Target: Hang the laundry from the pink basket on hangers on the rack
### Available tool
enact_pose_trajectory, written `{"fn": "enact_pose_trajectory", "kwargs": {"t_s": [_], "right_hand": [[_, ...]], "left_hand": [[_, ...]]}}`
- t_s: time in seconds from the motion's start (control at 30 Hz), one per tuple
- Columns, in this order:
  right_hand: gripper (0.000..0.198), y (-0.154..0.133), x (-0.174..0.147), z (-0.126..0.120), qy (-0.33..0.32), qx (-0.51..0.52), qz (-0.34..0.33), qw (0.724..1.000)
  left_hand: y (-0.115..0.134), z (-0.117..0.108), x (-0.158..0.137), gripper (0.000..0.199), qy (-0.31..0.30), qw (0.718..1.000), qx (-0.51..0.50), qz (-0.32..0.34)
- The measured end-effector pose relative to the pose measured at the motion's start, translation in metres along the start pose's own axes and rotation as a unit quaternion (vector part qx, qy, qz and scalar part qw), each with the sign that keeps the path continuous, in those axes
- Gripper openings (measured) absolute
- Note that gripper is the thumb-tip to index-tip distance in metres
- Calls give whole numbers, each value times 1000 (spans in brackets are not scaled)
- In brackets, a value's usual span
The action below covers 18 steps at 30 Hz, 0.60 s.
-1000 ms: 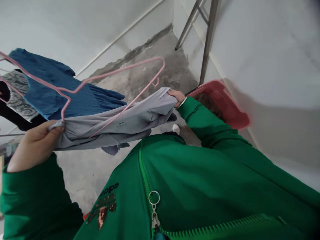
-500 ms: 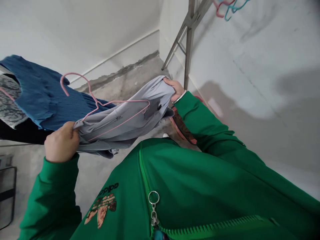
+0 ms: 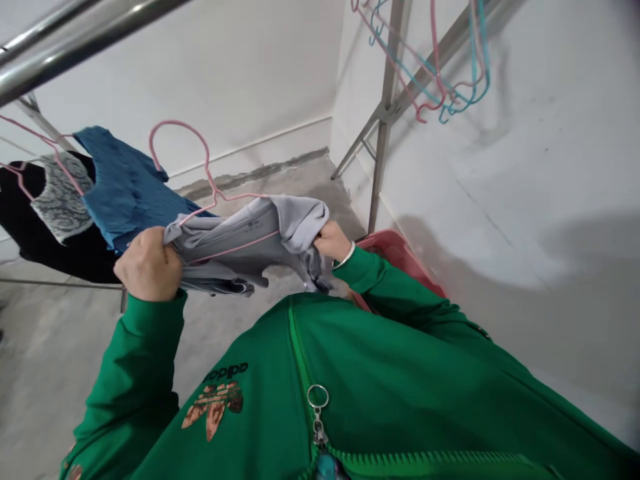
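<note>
A light grey shirt (image 3: 295, 217) stretches between my two hands, with a pink clothes hanger (image 3: 213, 175) inside its neck. The hanger's hook points up and away from me, resting on nothing. My left hand (image 3: 149, 265) is closed around the shirt's near shoulder and probably the hanger's end, which the fingers hide. On the other side, my right hand (image 3: 333, 241) grips the cloth at the far shoulder, where fabric now covers the hanger's right end. The lower part of the shirt hangs in loose folds below.
Left of the shirt hang a blue dress (image 3: 127, 187), a patterned grey garment (image 3: 63, 190) and black clothing (image 3: 25, 230) on pink hangers. A metal rail (image 3: 90, 50) crosses the upper left. Several pink and blue hangers (image 3: 440, 93) hang upper right. A pink basket (image 3: 400, 250) stands beyond my right arm.
My right hand has pulled the cloth over the hanger's right end, which was bare inside the neck, and sits lower. The view has tilted up, bringing the rail and more hangers into sight.
</note>
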State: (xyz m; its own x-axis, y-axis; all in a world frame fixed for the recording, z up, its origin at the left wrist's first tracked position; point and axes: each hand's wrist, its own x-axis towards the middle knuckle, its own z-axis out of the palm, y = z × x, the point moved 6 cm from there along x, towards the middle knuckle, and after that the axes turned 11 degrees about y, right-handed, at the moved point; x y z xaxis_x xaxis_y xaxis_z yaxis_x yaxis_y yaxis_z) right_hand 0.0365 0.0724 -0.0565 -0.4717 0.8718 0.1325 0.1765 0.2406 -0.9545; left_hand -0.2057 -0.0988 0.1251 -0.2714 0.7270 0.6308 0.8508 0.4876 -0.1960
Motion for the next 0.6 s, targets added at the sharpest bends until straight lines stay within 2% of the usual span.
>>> {"fn": "enact_pose_trajectory", "kwargs": {"t_s": [0.07,0.13,0.23,0.3,0.4,0.47,0.53,0.6], "right_hand": [[10,-14,13,-14,67,-115,-83,988],[4,-24,24,-30,104,-164,-119,974],[23,-46,37,-48,146,-191,-178,954],[32,-62,43,-43,104,-218,-224,944],[31,-78,49,-26,-8,-245,-252,936],[29,-85,52,-23,-29,-286,-266,920],[29,-90,54,-25,-35,-368,-289,883],[28,-92,56,-30,-34,-453,-315,833]], "left_hand": [[-1,3,-1,21,-5,1000,-7,1],[-2,4,-2,22,-6,1000,-17,-1],[0,4,-5,24,-2,999,-46,-4],[2,5,-5,25,5,997,-73,-11],[-1,14,2,25,-4,991,-132,-25],[-10,26,9,23,-38,983,-177,-28],[-29,37,16,19,-67,978,-192,-54],[-52,46,20,16,-91,975,-174,-103]]}}
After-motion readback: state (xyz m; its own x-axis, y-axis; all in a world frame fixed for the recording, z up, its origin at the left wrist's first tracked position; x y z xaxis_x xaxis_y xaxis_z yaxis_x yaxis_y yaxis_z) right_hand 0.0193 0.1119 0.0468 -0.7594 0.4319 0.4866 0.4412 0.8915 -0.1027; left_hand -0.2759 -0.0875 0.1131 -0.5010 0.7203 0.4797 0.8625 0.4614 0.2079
